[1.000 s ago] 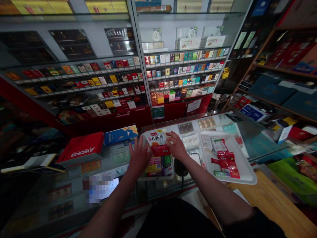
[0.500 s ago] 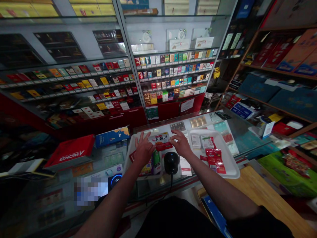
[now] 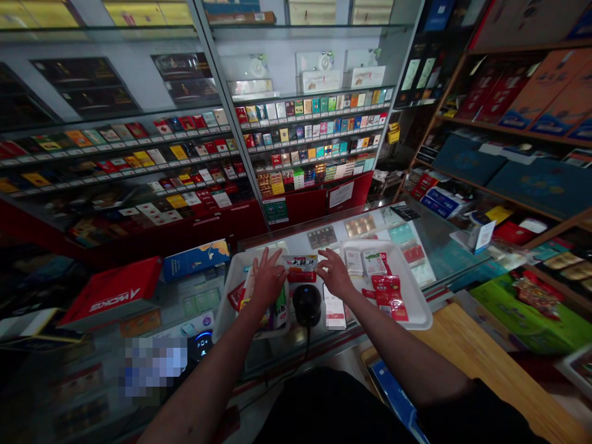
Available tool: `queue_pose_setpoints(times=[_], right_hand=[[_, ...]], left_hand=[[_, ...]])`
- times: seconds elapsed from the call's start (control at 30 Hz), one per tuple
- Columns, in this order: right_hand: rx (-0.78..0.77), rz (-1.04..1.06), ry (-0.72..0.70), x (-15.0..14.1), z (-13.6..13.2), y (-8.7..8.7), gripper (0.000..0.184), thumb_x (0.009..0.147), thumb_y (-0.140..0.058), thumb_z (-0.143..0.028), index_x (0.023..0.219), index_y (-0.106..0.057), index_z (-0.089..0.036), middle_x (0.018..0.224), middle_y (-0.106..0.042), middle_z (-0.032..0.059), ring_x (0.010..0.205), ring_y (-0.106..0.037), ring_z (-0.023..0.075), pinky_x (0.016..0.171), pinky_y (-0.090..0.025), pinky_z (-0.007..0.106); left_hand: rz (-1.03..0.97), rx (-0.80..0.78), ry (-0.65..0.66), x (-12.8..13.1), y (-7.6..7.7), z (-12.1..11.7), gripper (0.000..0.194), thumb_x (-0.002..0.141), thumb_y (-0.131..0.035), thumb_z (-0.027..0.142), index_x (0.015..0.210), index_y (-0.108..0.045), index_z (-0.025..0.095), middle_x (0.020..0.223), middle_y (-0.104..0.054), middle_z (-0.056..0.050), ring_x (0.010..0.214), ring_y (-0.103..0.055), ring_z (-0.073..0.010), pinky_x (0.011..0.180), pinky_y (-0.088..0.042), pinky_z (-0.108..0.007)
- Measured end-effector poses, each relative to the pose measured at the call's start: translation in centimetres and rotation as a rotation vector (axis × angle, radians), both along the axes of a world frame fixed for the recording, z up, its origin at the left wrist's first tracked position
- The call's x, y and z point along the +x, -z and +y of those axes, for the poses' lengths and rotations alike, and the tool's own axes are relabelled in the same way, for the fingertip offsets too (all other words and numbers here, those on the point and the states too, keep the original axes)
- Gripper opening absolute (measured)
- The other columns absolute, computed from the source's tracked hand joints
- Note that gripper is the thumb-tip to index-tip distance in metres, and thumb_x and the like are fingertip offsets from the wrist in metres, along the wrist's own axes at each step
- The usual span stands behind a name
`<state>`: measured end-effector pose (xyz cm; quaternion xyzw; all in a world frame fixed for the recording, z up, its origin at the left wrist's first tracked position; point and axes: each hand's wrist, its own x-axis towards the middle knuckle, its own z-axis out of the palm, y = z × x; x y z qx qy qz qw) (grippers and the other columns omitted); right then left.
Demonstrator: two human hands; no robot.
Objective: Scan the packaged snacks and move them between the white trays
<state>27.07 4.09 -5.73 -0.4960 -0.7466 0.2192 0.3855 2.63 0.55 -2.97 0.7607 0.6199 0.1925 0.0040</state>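
1. A flat packet [image 3: 300, 267], white with bold black Chinese characters above a red band, lay at the far right corner of the nearer white tray; whether it rested there could not be told.
2. The left hand [image 3: 268, 280] was spread open just beside the packet's left end, and the right hand [image 3: 335, 274] had its fingers reaching to the right end.
3. That white plastic tray [image 3: 227, 314] held upright small boxes in red, yellow and green, partly hidden behind the left hand.
4. Red sachets [image 3: 389, 298] lay in a second white tray [image 3: 419, 310] just right of the right hand.
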Motion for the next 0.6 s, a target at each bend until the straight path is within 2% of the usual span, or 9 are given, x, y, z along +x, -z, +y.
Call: queue_pose_setpoints(times=[0.27, 0.43, 0.6], right_hand=[[-0.013, 0.0, 0.011, 0.3, 0.6, 1.5, 0.012, 0.087, -0.069, -0.02, 0.076, -0.073, -0.022, 0.139, -0.065, 0.01, 0.144, -0.044, 0.0307, 0.117, -0.036, 0.054], [0.011, 0.026, 0.031, 1.2, 1.5, 0.6, 0.012, 0.088, -0.068, -0.024, 0.077, -0.073, -0.022, 0.14, -0.064, 0.0109, 0.142, -0.046, 0.0311, 0.117, -0.035, 0.055], [0.03, 0.038, 0.101, 3.5, 2.0, -0.6, 0.015, 0.09, -0.065, -0.027, 0.079, -0.073, -0.022, 0.139, -0.064, 0.0125, 0.141, -0.048, 0.0301, 0.118, -0.035, 0.053]], left_hand=[[0.014, -0.016, 0.034, 0.2, -0.2, -0.3, 0.018, 0.093, -0.055, 0.022, 0.087, -0.073, 0.022, 0.161, -0.044, -0.003, 0.158, -0.017, -0.0366, 0.122, -0.015, -0.074], [-0.024, 0.007, 0.006, 1.3, -0.7, 0.9, 0.02, 0.095, -0.054, 0.027, 0.085, -0.071, 0.021, 0.159, -0.047, -0.006, 0.157, -0.02, -0.0362, 0.123, -0.017, -0.071], [-0.074, 0.012, 0.026, 3.9, -1.3, 2.3, 0.023, 0.097, -0.051, 0.029, 0.086, -0.07, 0.021, 0.159, -0.048, -0.007, 0.157, -0.022, -0.0347, 0.124, -0.018, -0.067]])
